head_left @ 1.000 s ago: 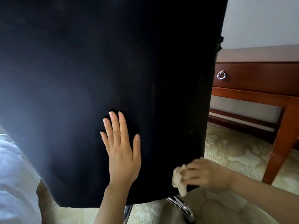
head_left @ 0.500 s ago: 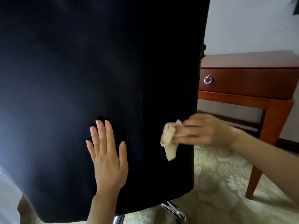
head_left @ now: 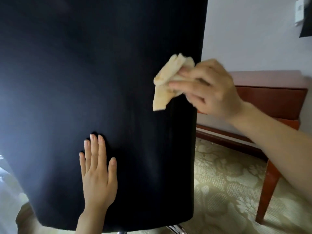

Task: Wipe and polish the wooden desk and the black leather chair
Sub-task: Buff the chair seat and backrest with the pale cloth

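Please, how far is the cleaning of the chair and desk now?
Done: nothing can be confirmed; the chair back shows no wiped marks. In hand: the right hand grips a cream cloth at the chair back's right edge, the left hand lies flat on it lower down. Left: the wooden desk behind, untouched by either hand.

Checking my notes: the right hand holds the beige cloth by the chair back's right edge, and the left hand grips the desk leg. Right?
Wrong about the left hand: the head view shows it lying flat, fingers straight, on the chair back. The right hand does hold the beige cloth by that edge.
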`<state>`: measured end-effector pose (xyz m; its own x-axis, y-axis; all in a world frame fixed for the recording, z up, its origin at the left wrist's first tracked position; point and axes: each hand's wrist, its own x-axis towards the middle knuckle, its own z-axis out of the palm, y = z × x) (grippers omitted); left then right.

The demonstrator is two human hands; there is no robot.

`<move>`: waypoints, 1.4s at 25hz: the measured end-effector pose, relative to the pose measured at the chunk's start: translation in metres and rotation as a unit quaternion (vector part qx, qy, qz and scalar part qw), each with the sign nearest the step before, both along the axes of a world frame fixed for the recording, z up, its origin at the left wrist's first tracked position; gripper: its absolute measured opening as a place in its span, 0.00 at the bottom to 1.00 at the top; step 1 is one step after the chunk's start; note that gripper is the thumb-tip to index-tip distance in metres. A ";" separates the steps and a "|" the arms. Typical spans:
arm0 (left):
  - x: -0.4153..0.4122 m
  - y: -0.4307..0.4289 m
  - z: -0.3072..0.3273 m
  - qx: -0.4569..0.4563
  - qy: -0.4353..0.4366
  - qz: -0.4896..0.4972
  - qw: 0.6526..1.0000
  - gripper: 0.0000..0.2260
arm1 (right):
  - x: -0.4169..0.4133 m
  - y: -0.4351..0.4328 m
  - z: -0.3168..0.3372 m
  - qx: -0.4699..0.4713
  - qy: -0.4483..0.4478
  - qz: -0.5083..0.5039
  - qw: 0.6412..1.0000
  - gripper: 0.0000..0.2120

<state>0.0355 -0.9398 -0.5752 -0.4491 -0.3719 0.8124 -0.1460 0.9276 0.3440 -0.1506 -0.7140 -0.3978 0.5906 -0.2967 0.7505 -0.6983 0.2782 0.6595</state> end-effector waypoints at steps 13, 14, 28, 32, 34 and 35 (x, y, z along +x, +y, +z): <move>0.018 0.021 0.002 0.015 -0.006 -0.010 1.000 0.25 | 0.023 0.012 -0.296 0.490 0.004 -0.054 0.870 0.07; 0.019 0.020 0.000 0.015 -0.014 -0.011 1.000 0.25 | 0.022 0.014 -0.299 0.495 0.022 -0.049 0.867 0.07; 0.022 0.013 -0.004 -0.004 -0.083 -0.024 0.996 0.24 | 0.014 -0.021 -0.032 0.040 0.048 -0.048 0.997 0.09; 0.018 0.014 -0.005 -0.006 -0.106 -0.013 0.994 0.24 | 0.028 -0.036 -0.025 -0.060 -0.054 -0.012 0.997 0.08; 0.016 0.014 -0.006 -0.010 -0.114 -0.003 0.993 0.24 | 0.040 -0.047 -0.055 -0.042 -0.116 0.016 0.992 0.10; 0.016 0.013 -0.006 -0.012 -0.118 0.000 0.993 0.24 | 0.045 -0.052 -0.077 -0.007 -0.123 0.024 0.992 0.10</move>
<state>0.0515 -0.9268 -0.5816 -0.6282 -0.3539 0.6929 -0.2207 0.9350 0.2775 -0.1058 -0.7656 -0.4752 0.4024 -0.2620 0.8772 -0.8501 0.2485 0.4642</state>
